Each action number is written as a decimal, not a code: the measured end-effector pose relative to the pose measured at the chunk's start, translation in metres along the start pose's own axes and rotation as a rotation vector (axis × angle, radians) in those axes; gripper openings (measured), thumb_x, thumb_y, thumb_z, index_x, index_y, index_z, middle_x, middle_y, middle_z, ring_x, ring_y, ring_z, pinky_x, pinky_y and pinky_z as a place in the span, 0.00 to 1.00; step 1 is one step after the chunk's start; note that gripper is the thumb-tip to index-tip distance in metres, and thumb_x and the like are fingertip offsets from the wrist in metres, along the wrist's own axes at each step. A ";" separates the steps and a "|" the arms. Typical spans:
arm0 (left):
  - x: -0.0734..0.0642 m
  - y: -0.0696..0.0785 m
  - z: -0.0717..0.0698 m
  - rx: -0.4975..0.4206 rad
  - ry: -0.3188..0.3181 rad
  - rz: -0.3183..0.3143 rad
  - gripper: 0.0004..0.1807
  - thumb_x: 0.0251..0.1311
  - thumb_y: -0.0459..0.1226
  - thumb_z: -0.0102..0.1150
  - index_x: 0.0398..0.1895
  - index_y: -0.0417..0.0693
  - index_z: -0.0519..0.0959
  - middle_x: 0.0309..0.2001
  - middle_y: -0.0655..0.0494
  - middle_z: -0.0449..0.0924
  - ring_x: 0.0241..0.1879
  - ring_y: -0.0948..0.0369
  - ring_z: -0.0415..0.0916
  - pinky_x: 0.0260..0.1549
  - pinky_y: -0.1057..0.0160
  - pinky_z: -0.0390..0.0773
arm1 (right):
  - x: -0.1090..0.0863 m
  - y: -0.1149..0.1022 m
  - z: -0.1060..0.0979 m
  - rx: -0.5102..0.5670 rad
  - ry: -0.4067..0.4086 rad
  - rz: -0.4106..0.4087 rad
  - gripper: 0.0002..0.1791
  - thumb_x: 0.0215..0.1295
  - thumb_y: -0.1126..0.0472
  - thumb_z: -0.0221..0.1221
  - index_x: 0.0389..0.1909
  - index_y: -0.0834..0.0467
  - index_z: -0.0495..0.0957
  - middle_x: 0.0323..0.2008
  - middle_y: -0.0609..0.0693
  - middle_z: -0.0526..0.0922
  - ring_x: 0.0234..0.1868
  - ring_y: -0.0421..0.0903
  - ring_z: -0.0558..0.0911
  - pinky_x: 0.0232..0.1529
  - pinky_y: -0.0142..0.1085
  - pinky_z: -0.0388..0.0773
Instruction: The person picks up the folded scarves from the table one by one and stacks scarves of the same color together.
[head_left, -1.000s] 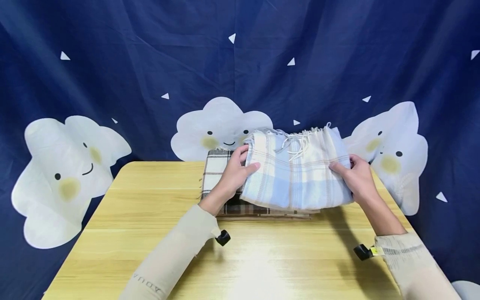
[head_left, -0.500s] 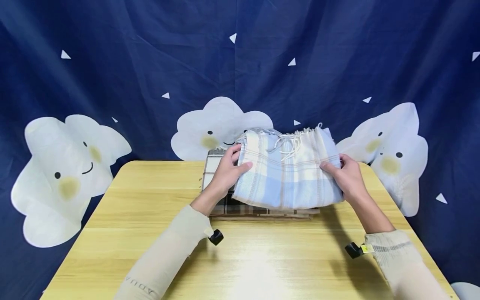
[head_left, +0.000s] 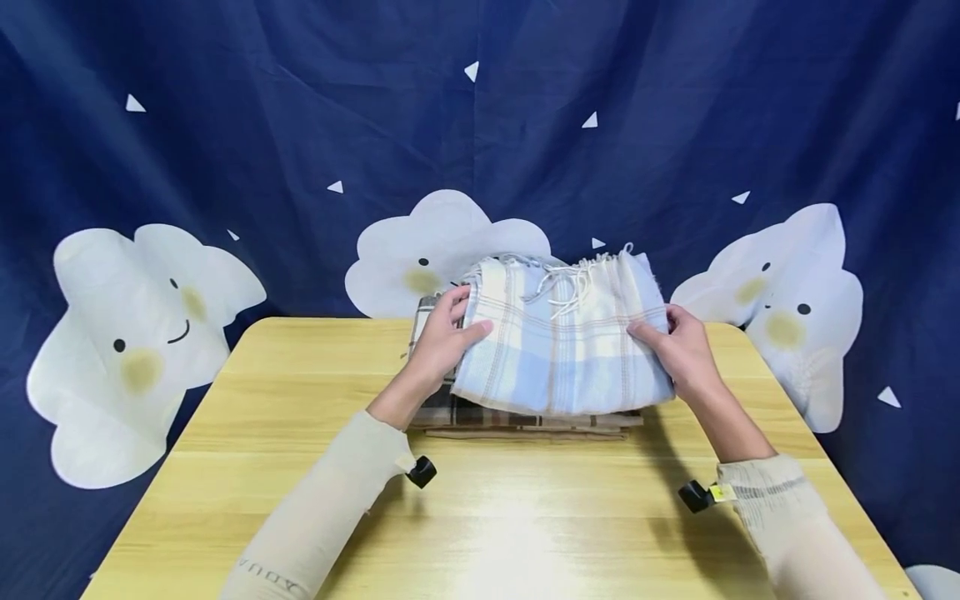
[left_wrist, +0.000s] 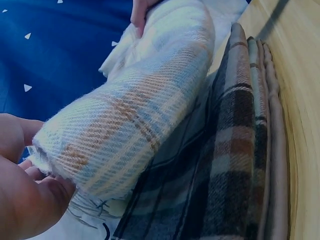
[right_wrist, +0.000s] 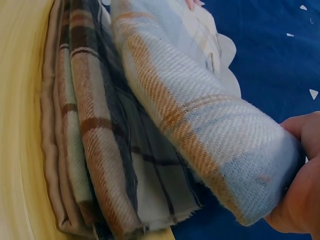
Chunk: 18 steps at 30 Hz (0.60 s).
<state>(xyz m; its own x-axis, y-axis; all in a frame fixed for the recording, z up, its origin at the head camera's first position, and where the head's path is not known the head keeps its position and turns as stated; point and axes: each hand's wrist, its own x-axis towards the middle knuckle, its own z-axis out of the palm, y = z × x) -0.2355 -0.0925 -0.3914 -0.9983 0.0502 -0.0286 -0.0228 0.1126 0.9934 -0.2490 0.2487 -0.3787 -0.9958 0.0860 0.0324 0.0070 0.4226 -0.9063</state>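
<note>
A folded light blue and white plaid scarf (head_left: 562, 350) with pale tassels along its far edge is held between both hands. My left hand (head_left: 442, 342) grips its left side, thumb on top and fingers beneath. On the opposite side my right hand (head_left: 686, 346) pinches the edge the same way. Below it lies a stack of folded scarves, the topmost a dark plaid scarf (left_wrist: 232, 150) in black, brown and white. In both wrist views the blue scarf tilts over this stack, its near fold (right_wrist: 200, 145) raised above it. Much of the stack is hidden.
The stack rests on a light wooden table (head_left: 300, 467) near its back edge; a plain tan folded cloth (right_wrist: 52, 140) forms its lowest layer. A dark blue curtain (head_left: 300, 100) with cloud prints hangs right behind the table.
Both hands have carried the blue and white scarf to the left, further over the stack. The grip of each hand looks the same.
</note>
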 end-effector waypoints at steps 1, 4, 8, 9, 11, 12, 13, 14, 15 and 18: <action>0.000 0.000 -0.001 -0.002 0.003 0.000 0.39 0.71 0.38 0.64 0.80 0.60 0.58 0.78 0.54 0.67 0.60 0.53 0.82 0.59 0.52 0.83 | 0.000 0.000 0.001 0.003 -0.004 0.000 0.30 0.68 0.57 0.64 0.65 0.69 0.70 0.40 0.46 0.77 0.34 0.33 0.79 0.36 0.26 0.81; -0.001 -0.001 -0.005 -0.015 0.007 0.003 0.40 0.70 0.37 0.64 0.81 0.60 0.58 0.78 0.53 0.66 0.63 0.52 0.81 0.60 0.52 0.82 | 0.002 0.002 0.005 0.008 -0.023 0.000 0.31 0.69 0.57 0.64 0.67 0.69 0.69 0.43 0.48 0.77 0.35 0.33 0.79 0.37 0.26 0.81; -0.003 -0.004 -0.011 -0.017 0.014 0.012 0.40 0.70 0.37 0.64 0.80 0.59 0.58 0.78 0.53 0.67 0.63 0.52 0.81 0.61 0.52 0.82 | 0.003 0.002 0.009 0.013 -0.039 -0.009 0.33 0.68 0.57 0.64 0.68 0.69 0.68 0.45 0.50 0.77 0.36 0.32 0.78 0.38 0.26 0.81; -0.003 -0.005 -0.013 -0.018 0.014 0.014 0.40 0.70 0.36 0.64 0.80 0.59 0.58 0.78 0.53 0.68 0.62 0.52 0.81 0.60 0.52 0.83 | 0.003 0.001 0.011 0.015 -0.042 -0.013 0.33 0.68 0.57 0.64 0.68 0.69 0.68 0.45 0.50 0.77 0.36 0.33 0.79 0.38 0.26 0.81; -0.005 -0.005 -0.015 -0.020 0.017 0.016 0.39 0.70 0.36 0.64 0.80 0.59 0.58 0.77 0.53 0.68 0.62 0.51 0.81 0.60 0.52 0.83 | 0.002 0.001 0.013 0.014 -0.050 -0.020 0.33 0.68 0.57 0.64 0.69 0.68 0.68 0.46 0.52 0.77 0.36 0.33 0.79 0.38 0.26 0.81; -0.006 -0.005 -0.016 -0.024 0.020 0.015 0.39 0.69 0.36 0.64 0.80 0.58 0.58 0.77 0.53 0.68 0.62 0.51 0.81 0.60 0.53 0.83 | 0.002 0.000 0.014 0.015 -0.055 -0.022 0.33 0.69 0.57 0.64 0.69 0.68 0.68 0.47 0.52 0.77 0.36 0.33 0.79 0.38 0.26 0.81; -0.007 -0.005 -0.018 -0.029 0.021 0.015 0.39 0.69 0.35 0.64 0.80 0.58 0.58 0.77 0.53 0.68 0.62 0.51 0.81 0.59 0.53 0.83 | 0.002 0.000 0.015 0.016 -0.062 -0.024 0.34 0.69 0.57 0.64 0.70 0.68 0.67 0.48 0.53 0.77 0.37 0.33 0.79 0.38 0.26 0.81; -0.007 -0.005 -0.019 -0.034 0.022 0.015 0.39 0.69 0.35 0.63 0.80 0.58 0.59 0.77 0.53 0.69 0.62 0.51 0.81 0.58 0.54 0.84 | 0.002 0.000 0.016 0.018 -0.069 -0.025 0.34 0.69 0.57 0.64 0.70 0.68 0.67 0.48 0.53 0.77 0.37 0.33 0.79 0.39 0.26 0.81; -0.008 -0.006 -0.020 -0.035 0.023 0.014 0.39 0.70 0.35 0.63 0.80 0.58 0.59 0.77 0.53 0.69 0.62 0.51 0.81 0.57 0.55 0.84 | 0.002 0.000 0.017 0.020 -0.076 -0.026 0.34 0.69 0.56 0.64 0.70 0.68 0.66 0.48 0.54 0.77 0.37 0.34 0.79 0.39 0.26 0.81; -0.009 -0.006 -0.025 -0.036 0.024 0.020 0.38 0.70 0.34 0.62 0.80 0.57 0.59 0.76 0.53 0.70 0.60 0.51 0.82 0.54 0.58 0.85 | 0.003 0.001 0.019 0.030 -0.096 -0.023 0.34 0.70 0.56 0.64 0.71 0.68 0.66 0.49 0.54 0.77 0.37 0.34 0.79 0.39 0.27 0.81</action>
<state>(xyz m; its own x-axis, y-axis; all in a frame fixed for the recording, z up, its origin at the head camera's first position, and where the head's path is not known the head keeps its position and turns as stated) -0.2279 -0.1179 -0.3946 -0.9996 0.0285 -0.0069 -0.0047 0.0757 0.9971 -0.2534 0.2318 -0.3878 -0.9998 -0.0107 0.0141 -0.0171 0.3957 -0.9182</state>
